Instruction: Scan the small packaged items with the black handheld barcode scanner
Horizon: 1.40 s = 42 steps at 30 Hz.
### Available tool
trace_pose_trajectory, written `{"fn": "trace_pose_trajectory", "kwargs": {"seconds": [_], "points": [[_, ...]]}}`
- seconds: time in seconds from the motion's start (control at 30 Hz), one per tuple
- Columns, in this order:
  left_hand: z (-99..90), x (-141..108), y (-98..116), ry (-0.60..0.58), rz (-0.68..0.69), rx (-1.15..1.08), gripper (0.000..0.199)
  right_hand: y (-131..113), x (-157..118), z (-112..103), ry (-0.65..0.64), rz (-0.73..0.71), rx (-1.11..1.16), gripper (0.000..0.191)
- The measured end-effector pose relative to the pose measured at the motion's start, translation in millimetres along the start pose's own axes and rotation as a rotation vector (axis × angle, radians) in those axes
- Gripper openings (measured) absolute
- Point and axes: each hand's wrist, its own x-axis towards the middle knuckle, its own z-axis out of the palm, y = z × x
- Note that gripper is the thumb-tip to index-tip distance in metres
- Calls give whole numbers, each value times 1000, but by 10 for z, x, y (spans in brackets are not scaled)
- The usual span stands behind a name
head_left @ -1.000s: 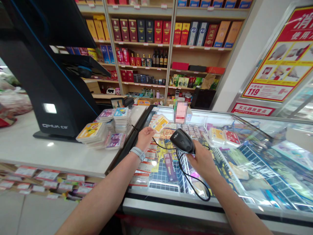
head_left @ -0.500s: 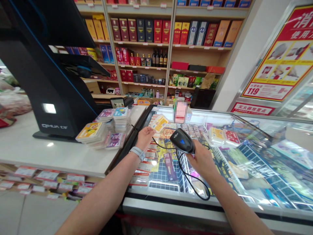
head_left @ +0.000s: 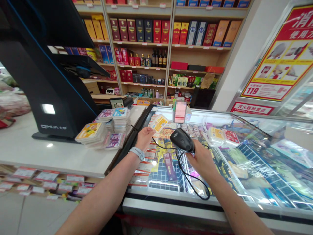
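Between the fingers of my left hand (head_left: 144,137) is a small flat pack with a yellow and white label (head_left: 160,123), tilted up above the freezer's glass top. A pale watch is on that wrist. My right hand (head_left: 201,158) is wrapped round the handle of a black barcode scanner (head_left: 182,140), whose head points toward the pack. The scanner's black cable (head_left: 195,187) loops down over the glass. To the left, several similar packs stand in stacks (head_left: 90,132) on the white counter. Two more groups, yellow and red packs (head_left: 222,136), lie on the freezer at the right.
A black checkout terminal (head_left: 56,98) rises at the left of the white counter (head_left: 58,160). The glass-topped chest freezer (head_left: 210,205) holds wire baskets of packaged goods. A blurred-out pink item (head_left: 180,111) stands at its far edge. Shelves of boxes and bottles (head_left: 146,45) line the back.
The blue light on top of the scanner has gone out. Both hands, the pack and the scanner have stayed almost exactly in place.
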Motion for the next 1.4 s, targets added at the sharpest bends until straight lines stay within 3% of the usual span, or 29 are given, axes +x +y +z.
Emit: {"fn": "trace_pose_trajectory", "kwargs": {"seconds": [0.9, 1.17, 1.4], "points": [[151, -166, 70, -50, -111, 57, 32, 20, 12, -18, 69, -16, 2, 24], [336, -294, 71, -192, -183, -41, 31, 47, 15, -6, 74, 3, 21, 21], [527, -336, 119, -221, -226, -36, 27, 42, 17, -29, 87, 28, 37, 23]]}}
